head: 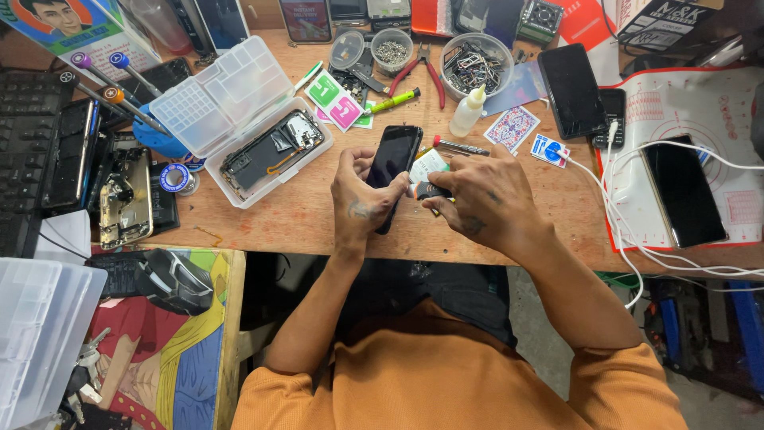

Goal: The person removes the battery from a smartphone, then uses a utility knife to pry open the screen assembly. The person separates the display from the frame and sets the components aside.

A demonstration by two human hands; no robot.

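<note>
At the workbench's [302,219] front edge, the left hand [360,203] grips a black smartphone [395,159] tilted on its side for access, while the right hand [477,199] pinches what appears to be a small dark tool [432,191] against its edge.

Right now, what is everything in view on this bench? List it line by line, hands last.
phone: 1, black, tilted in the left hand at bench centre
small black part: 1, under the right fingers beside the phone
clear plastic case: 1, lid open, opened device inside, left of centre
screwdrivers: several, coloured caps, in a blue stand far left
pliers: 1, red handles, top centre
round tubs: 2, clear, holding small metal parts, top centre
glue bottle: 1, white, right of the pliers
dark phones: 2, black, on the right
white cables: several, right edge
left hand: grips the phone
right hand: on the small black part
</note>
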